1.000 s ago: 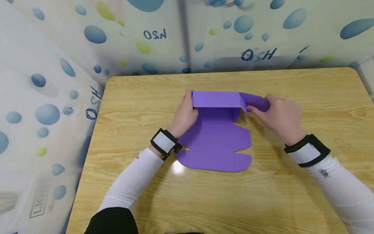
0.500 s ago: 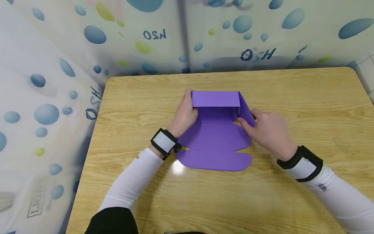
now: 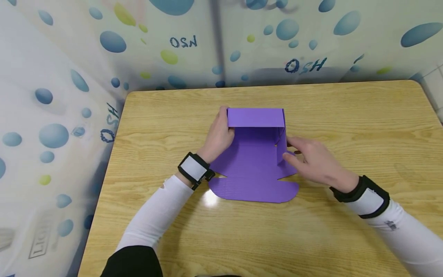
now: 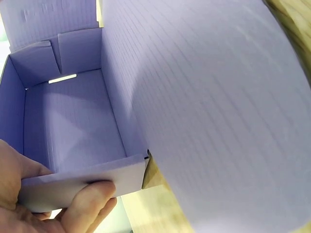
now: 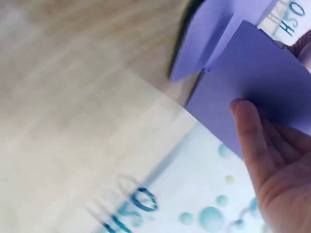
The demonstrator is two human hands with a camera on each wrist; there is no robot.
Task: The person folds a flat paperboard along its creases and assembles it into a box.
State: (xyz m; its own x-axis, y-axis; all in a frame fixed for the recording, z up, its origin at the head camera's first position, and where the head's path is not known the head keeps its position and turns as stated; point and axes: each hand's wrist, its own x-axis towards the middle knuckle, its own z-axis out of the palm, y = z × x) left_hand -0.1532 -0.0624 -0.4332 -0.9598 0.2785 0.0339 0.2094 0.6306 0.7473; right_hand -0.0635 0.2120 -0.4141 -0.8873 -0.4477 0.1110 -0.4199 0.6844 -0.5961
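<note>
A purple cardboard box (image 3: 257, 144) sits partly folded on the wooden table (image 3: 166, 119), walls (image 3: 256, 117) raised at its far part, open lid (image 3: 254, 177) spread toward the near side.

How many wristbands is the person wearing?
2. One wristband is strapped behind the left hand, which grips the purple box; the other wristband is behind the right hand. Any under the sleeves would be hidden.

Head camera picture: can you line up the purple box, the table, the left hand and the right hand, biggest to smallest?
1. Table
2. Purple box
3. Left hand and right hand: too alike to rank, as both are partly hidden
</note>
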